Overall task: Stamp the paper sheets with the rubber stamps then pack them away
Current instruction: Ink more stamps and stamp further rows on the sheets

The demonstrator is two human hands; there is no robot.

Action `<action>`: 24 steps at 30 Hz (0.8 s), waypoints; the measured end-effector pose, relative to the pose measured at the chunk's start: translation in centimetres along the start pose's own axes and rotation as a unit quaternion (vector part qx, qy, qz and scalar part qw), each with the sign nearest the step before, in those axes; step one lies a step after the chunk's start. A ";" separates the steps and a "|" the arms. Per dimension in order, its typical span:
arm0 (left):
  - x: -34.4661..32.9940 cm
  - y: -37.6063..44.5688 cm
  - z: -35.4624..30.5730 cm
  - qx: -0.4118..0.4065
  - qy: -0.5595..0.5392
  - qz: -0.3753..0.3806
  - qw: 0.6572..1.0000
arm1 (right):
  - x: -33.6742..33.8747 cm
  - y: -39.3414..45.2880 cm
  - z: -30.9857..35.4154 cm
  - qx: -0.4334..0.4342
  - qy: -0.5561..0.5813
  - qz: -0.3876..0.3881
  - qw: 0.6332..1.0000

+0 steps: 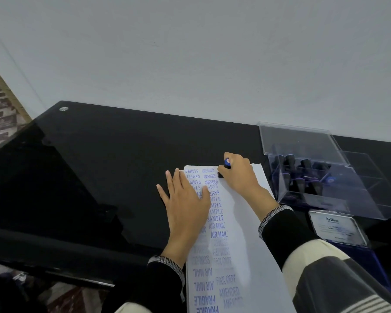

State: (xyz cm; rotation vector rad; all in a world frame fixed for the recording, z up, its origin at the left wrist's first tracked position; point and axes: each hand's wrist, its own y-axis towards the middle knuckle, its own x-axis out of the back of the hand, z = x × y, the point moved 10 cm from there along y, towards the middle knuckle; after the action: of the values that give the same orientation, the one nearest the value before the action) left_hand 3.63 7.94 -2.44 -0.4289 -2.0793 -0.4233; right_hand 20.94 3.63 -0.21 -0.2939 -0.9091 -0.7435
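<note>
A stack of white paper sheets (242,224) lies on the black glass table (113,154), its top sheet covered with blue stamped words such as SAMPLE, AMENDED and AIR MAIL. My left hand (185,204) presses flat on the sheet's left side with straight fingers. My right hand (239,175) grips a rubber stamp (225,166) with a black body and blue cap, its base down on the sheet's far end next to the AMENDED prints.
A clear acrylic box (321,172) with its lid raised holds several black stamps at the right. In front of it lies a blue ink pad tin (339,227) with a label. A pale wall rises behind the table.
</note>
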 end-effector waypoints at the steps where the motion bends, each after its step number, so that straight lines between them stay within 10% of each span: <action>1: -0.1 0.0 0.0 0.000 0.006 0.001 1.000 | 0.0 0.1 0.0 0.000 0.001 0.000 1.000; 24: 0.5 0.4 0.3 -0.005 -0.056 -0.036 0.998 | -0.1 -0.2 -0.1 -0.007 0.011 -0.001 1.000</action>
State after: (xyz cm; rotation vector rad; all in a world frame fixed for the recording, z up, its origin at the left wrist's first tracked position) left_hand 3.35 8.46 -2.12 -0.3933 -2.2066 -0.4612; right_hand 20.84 3.52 -0.34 -0.2967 -0.8843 -0.7545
